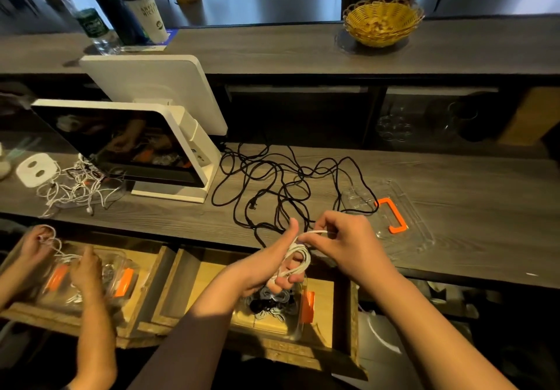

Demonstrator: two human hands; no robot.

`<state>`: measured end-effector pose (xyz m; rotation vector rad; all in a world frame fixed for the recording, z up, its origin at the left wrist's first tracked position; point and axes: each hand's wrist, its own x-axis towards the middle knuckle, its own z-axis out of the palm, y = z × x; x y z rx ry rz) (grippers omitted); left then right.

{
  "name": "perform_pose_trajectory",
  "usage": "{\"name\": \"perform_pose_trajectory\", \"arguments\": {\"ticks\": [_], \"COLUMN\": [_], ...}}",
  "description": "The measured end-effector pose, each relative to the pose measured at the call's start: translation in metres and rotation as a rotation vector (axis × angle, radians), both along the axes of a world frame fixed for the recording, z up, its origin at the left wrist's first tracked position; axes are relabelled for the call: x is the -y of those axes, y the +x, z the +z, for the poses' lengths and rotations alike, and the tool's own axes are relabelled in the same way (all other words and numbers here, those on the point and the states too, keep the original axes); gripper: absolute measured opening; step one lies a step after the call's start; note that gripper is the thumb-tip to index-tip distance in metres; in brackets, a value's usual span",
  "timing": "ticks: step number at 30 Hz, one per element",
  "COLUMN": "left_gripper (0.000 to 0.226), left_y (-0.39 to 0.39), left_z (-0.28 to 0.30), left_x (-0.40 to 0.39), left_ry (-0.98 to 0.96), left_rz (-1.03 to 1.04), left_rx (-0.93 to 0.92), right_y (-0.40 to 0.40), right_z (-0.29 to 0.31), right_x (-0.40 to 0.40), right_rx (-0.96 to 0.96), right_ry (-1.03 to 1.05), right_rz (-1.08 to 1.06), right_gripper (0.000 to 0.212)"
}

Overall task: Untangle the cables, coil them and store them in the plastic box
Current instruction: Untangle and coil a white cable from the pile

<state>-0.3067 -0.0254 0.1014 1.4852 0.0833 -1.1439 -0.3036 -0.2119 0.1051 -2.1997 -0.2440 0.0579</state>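
Note:
My left hand (272, 263) holds a coil of white cable (298, 257) wound around its fingers, thumb up. My right hand (342, 238) pinches the free end of that white cable just above the coil. Below both hands, in an open wooden drawer, stands the clear plastic box (295, 326) with orange latches; several coiled cables lie inside it. A tangle of black cable (272, 183) sprawls over the dark wooden counter behind my hands.
The box's clear lid with an orange handle (392, 215) lies on the counter at right. A white screen terminal (157, 147) and a heap of white cables (75, 189) sit left. Another person's hands (60, 256) work over a second box at far left. A wicker basket (383, 21) stands on the upper shelf.

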Motion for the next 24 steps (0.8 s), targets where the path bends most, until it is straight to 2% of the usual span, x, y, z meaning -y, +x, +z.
{"name": "perform_pose_trajectory", "arguments": {"ticks": [4,7,12,16,21,24], "left_gripper": [0.059,0.052,0.047,0.047,0.055,0.055], "left_y": [-0.005,-0.006,-0.004,-0.001,0.009,0.011], "left_z": [0.004,0.004,0.003,0.008,0.012,0.015], "left_x": [-0.004,-0.005,-0.006,-0.004,-0.004,-0.002], "left_ry": [0.026,0.041,-0.050,-0.264,-0.427,-0.543], "left_rz": [-0.147,-0.111,0.193,0.457,0.825,0.963], "left_rx": [0.046,0.122,0.254,0.198,0.209,0.161], "right_y": [0.004,0.006,0.005,0.001,-0.002,-0.004], "right_z": [0.000,-0.005,-0.014,-0.014,-0.014,-0.014], "right_x": [0.008,0.014,0.014,0.009,-0.001,-0.005], "right_rx": [-0.036,-0.085,-0.188,-0.203,-0.268,-0.310], "right_ry": [-0.003,0.087,0.138,0.166,0.221,0.221], "right_rz": [0.032,0.019,0.029,0.050,0.083,0.117], "right_gripper": [0.027,0.025,0.030,0.033,0.027,0.025]}}
